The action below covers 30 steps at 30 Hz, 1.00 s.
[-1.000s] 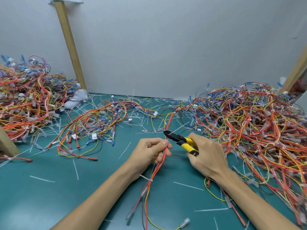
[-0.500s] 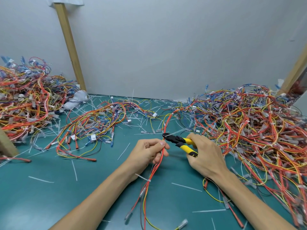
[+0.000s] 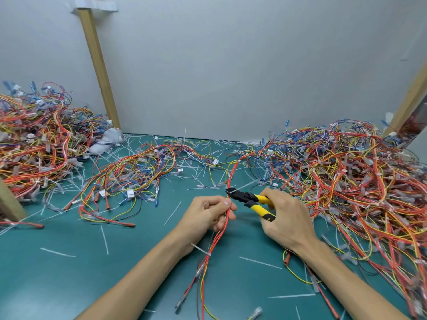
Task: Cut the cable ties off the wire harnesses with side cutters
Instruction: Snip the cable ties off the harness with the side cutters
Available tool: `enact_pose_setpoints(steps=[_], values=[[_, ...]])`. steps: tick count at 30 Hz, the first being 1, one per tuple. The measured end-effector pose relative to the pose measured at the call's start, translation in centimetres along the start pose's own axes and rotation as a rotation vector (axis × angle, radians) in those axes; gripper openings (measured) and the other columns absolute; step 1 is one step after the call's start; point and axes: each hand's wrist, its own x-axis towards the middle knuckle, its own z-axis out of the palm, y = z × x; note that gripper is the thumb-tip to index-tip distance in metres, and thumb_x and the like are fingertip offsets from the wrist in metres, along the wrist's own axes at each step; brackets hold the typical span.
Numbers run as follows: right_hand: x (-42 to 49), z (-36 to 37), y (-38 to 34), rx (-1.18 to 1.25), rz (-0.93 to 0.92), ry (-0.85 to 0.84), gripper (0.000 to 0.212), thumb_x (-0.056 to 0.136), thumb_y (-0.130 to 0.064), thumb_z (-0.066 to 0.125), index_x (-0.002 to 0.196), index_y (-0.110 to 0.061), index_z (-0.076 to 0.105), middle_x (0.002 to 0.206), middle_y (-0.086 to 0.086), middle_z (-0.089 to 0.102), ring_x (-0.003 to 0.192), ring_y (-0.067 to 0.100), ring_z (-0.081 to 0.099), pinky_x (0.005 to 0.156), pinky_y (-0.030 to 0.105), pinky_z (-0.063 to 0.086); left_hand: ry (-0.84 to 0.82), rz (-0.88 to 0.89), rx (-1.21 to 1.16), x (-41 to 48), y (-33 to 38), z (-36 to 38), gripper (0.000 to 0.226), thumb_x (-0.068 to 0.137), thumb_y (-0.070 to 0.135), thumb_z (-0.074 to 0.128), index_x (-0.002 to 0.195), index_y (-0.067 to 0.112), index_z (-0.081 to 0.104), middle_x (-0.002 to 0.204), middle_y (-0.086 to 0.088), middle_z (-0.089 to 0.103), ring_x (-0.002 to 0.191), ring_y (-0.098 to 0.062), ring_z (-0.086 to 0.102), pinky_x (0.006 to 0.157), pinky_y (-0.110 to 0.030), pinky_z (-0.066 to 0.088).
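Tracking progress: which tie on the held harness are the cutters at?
The upper tie, at the side cutters above the left hand; the lower tie sits below it.

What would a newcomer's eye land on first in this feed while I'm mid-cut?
A tangled heap of red, orange, yellow and blue wire harnesses fills the right side, and a second heap the far left, of the teal table mat. At centre, the right hand holds yellow-handled black side cutters, tip at the red-orange wire bundle pinched by the left hand. White cut cable-tie strips litter the mat.
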Motion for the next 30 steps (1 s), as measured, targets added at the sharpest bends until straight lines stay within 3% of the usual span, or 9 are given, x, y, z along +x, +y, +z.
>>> enact_pose_setpoints(steps=[3,9,16,24,30], values=[[0.02,0.00,0.10,-0.003,-0.010,-0.011,0.025,0.071,-0.023,0.069,0.090,-0.026,0.053,0.076,-0.006,0.053,0.072,0.022,0.049,0.055,0.031,0.038,0.007,-0.011,0.006,-0.02,0.07,0.01,0.022,0.098,0.019,0.053,0.085,0.008,0.068,0.068,0.001,0.065,0.042,-0.004,0.043,0.045,-0.013,0.035],[0.02,-0.18,-0.01,0.000,0.003,-0.011,0.017,0.072,-0.026,0.066,0.078,-0.025,0.050,0.059,-0.006,0.048,0.059,0.021,0.044,0.048,0.028,0.031,0.003,-0.003,0.010,-0.04,0.03,0.09,0.023,0.098,0.020,0.055,0.083,0.009,0.069,0.067,-0.001,0.065,0.042,-0.004,0.043,0.044,-0.013,0.035],[-0.05,-0.23,0.02,0.018,0.019,-0.040,0.019,0.073,-0.022,0.068,0.079,-0.024,0.050,0.060,-0.008,0.048,0.059,0.020,0.044,0.048,0.027,0.027,0.009,-0.009,0.022,-0.06,0.04,0.07,0.022,0.099,0.018,0.053,0.086,0.007,0.068,0.069,0.000,0.066,0.043,-0.004,0.044,0.045,-0.014,0.034],[0.11,-0.19,-0.05,0.040,0.044,-0.054,0.014,0.074,-0.039,0.053,0.075,-0.026,0.051,0.055,-0.005,0.046,0.058,0.025,0.046,0.049,0.029,0.029,0.017,-0.005,0.033,-0.11,0.12,0.25,0.023,0.099,0.018,0.053,0.086,0.005,0.068,0.069,-0.002,0.065,0.044,-0.005,0.043,0.045,-0.014,0.035],[0.08,0.01,0.03,0.029,0.050,-0.044,0.016,0.072,-0.040,0.051,0.077,-0.025,0.054,0.056,-0.004,0.049,0.059,0.026,0.049,0.049,0.029,0.031,0.021,-0.002,0.045,-0.13,0.12,0.27,0.024,0.099,0.019,0.053,0.086,0.007,0.069,0.070,-0.003,0.065,0.044,-0.005,0.043,0.046,-0.014,0.035]])
